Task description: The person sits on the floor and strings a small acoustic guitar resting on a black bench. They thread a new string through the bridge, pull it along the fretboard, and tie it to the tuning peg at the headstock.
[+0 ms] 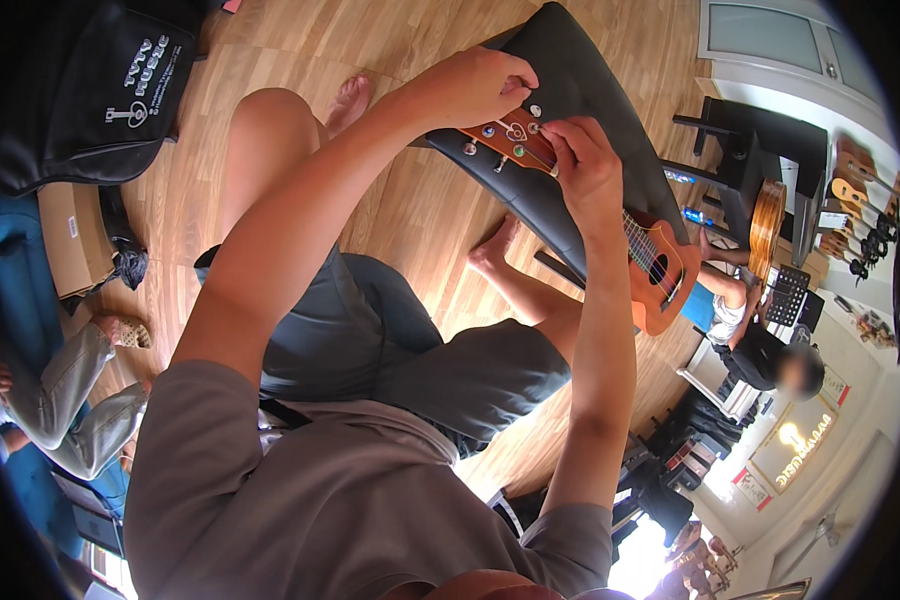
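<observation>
My left hand [478,90] is just past the brown wooden ukulele's headstock [516,134], toward 12 o'clock, its fingers curled and thumb near the forefinger; I cannot tell whether a thin string is caught between them. My right hand [592,175], at 1 o'clock, has thumb and bent forefinger drawn in beside a metal tuning peg [535,128] with a pale button; I cannot tell whether they grip it. The ukulele runs from that headstock at 1 o'clock under my right wrist to its orange-brown body [658,300] at 3 o'clock. The headstock overlies a long black padded bench [600,95] at 1 o'clock. A large black bag with white print [75,85] stands at 10 o'clock, a brown cardboard box [74,235] at 9. Toward 3 o'clock, another person [765,360] sits near a shiny wooden guitar [766,228] and a black music stand [789,293].
</observation>
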`<state>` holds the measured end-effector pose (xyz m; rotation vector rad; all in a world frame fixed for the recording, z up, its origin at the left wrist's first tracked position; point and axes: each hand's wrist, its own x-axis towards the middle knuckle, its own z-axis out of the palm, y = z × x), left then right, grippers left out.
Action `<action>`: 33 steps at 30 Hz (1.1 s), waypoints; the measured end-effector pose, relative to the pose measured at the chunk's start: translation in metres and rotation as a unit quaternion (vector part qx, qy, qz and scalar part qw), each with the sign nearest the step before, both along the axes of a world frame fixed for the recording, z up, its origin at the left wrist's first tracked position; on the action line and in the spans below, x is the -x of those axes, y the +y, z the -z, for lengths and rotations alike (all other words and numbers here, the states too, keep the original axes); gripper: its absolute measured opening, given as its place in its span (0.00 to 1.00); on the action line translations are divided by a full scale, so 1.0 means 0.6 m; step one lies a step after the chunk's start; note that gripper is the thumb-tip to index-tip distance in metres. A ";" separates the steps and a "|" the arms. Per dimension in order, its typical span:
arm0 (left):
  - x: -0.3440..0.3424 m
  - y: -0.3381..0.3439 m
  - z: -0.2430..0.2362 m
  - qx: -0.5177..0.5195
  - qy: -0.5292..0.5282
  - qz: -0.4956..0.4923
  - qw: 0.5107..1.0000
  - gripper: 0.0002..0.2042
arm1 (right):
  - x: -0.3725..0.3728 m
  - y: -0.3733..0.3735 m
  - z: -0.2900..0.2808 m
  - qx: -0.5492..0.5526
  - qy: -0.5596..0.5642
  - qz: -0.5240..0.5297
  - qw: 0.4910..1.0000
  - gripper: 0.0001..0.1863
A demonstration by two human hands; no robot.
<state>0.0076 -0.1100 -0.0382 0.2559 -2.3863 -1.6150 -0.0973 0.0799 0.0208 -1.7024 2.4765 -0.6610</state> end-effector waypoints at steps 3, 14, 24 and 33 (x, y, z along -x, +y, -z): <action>-0.001 0.002 -0.002 0.001 0.000 0.008 1.000 0.12 | -0.001 -0.001 -0.003 -0.010 0.025 -0.005 1.000 0.03; 0.008 0.008 0.017 0.026 0.034 -0.015 0.999 0.12 | -0.011 -0.005 -0.003 -0.024 0.080 0.004 0.997 0.03; 0.012 0.004 0.005 -0.003 -0.018 0.022 1.000 0.11 | -0.022 -0.013 -0.004 -0.046 0.016 0.075 0.996 0.02; 0.023 -0.003 0.001 0.028 -0.023 0.095 0.995 0.10 | -0.038 -0.014 0.010 -0.008 0.028 0.135 0.990 0.04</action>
